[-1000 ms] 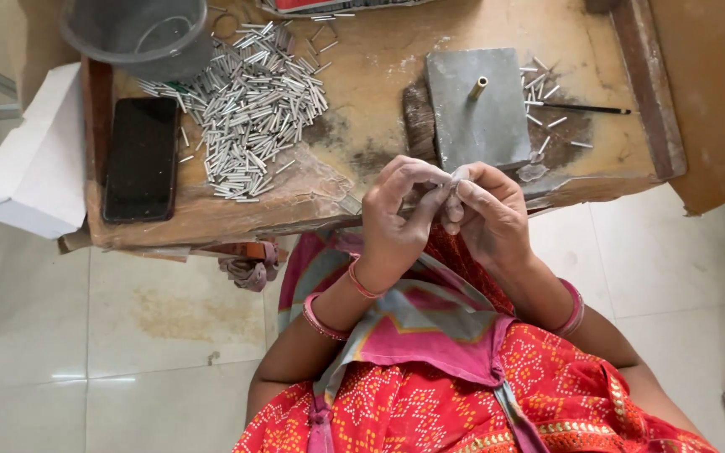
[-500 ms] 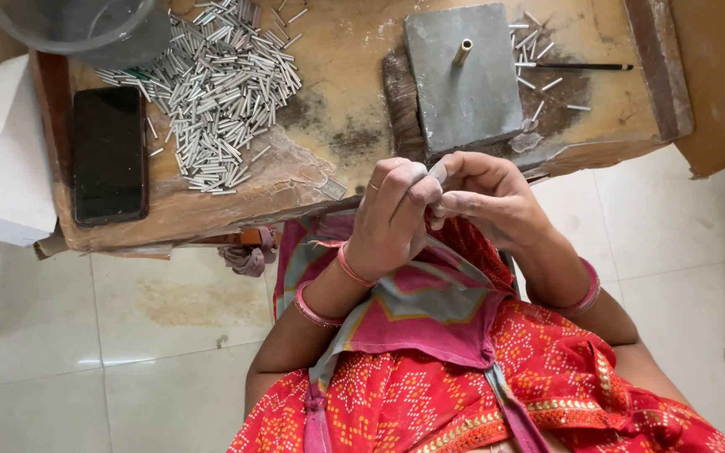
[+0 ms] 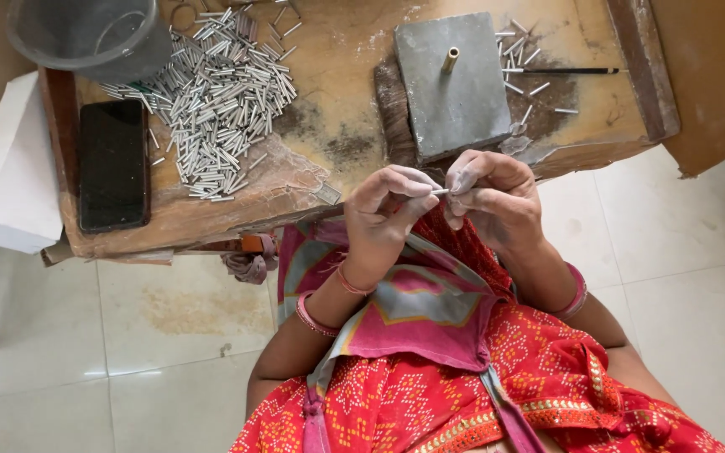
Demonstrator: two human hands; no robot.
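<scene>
A thin, pale metal tube (image 3: pixel 440 192) is pinched at the centre of the frame between the left hand (image 3: pixel 386 216) and the right hand (image 3: pixel 497 200), both closed on it with thumb and fingertips pressed together, just below the edge of the worn wooden workbench (image 3: pixel 354 75). How much of the tube is hidden inside the fingers cannot be told; it appears to be one short piece.

A heap of similar silver tubes (image 3: pixel 211 101) is spread at the upper left of the bench, beside a black phone (image 3: pixel 112 165) and below a grey plastic bucket (image 3: pixel 90 35). A grey stone slab with a brass peg (image 3: pixel 452 82) is set at upper centre, with loose tubes and a thin dark rod (image 3: pixel 564 70) to its right.

A slip is judged the main risk: the tube is held over the red patterned lap (image 3: pixel 497 369), not over the bench, and the fingers look dusted with grey powder, so a loosened pinch could drop it into the cloth or onto the tiled floor (image 3: pixel 169 335).

Compared with half a second earlier, the hands have been drawn slightly apart, so that the tube now shows between them.
</scene>
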